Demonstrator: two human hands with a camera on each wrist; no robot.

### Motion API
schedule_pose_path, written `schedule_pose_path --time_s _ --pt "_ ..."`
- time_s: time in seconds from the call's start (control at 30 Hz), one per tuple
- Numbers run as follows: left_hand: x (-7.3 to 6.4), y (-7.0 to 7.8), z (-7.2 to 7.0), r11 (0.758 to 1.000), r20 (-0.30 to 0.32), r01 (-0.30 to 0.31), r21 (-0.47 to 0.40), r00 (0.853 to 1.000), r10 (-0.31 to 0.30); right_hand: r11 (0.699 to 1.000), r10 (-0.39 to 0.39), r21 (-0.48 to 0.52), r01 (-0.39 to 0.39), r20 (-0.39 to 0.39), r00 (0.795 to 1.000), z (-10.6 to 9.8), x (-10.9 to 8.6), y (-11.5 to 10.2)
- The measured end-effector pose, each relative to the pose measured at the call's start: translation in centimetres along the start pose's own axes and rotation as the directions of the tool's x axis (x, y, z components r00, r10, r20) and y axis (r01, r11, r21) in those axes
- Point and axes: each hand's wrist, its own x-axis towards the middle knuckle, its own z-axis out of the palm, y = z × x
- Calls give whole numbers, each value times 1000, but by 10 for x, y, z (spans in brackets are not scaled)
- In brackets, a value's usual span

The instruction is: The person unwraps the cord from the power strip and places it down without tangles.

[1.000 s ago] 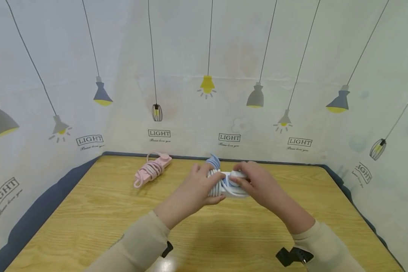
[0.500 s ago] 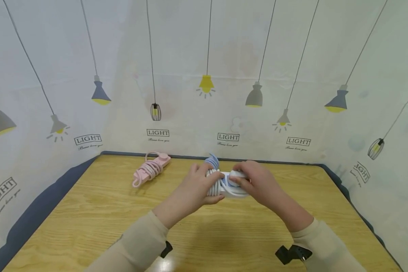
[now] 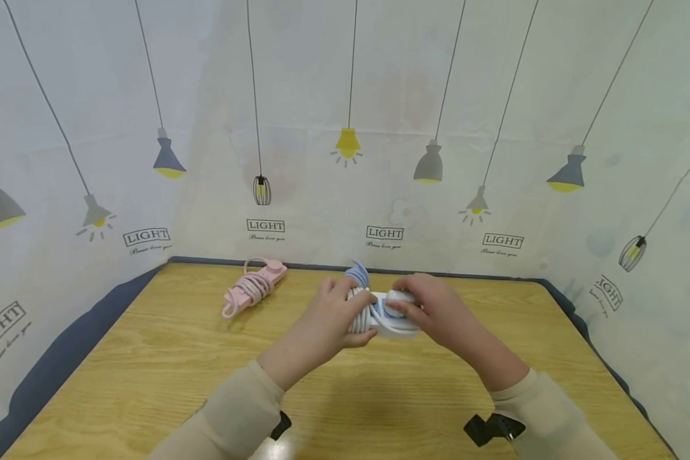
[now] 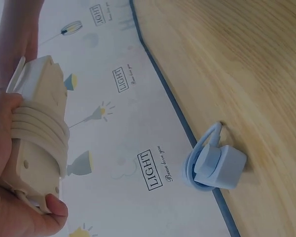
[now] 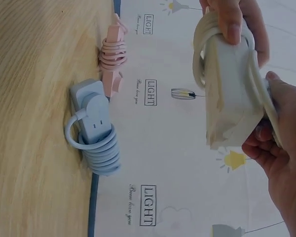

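Above the table, my left hand (image 3: pixel 336 313) grips a white power strip (image 5: pixel 232 74) around its wound white cord (image 4: pixel 39 128). The thumb lies on the near side and the fingers are over the coils. At the strip's right end, my right hand (image 3: pixel 437 306) pinches the white plug (image 3: pixel 399 300) against the blue-coloured socket face. Whether the plug's pins sit fully in the socket is hidden. A cord loop runs from the plug along the strip's near side. In the left wrist view the strip's back faces the camera.
Behind the hands, a light blue power strip (image 5: pixel 101 138) with a coiled cord lies at the table's back edge. Farther left is a pink power strip (image 3: pixel 259 287), its cord wrapped around it. A curtain (image 3: pixel 310 211) printed with lamps surrounds the wooden table (image 3: pixel 167 358).
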Motion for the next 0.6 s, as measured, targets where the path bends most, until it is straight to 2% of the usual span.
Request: schedule_pose_path --time_s 0.17,0.6 --pt "-1 -1 2 1000 -15 -3 -6 1000 3 998 -7 -62 8 18 1000 -1 1 -3" --pt "-4 1 -2 999 -9 -3 -55 1000 3 998 -11 57 8 48 999 -7 0 1"
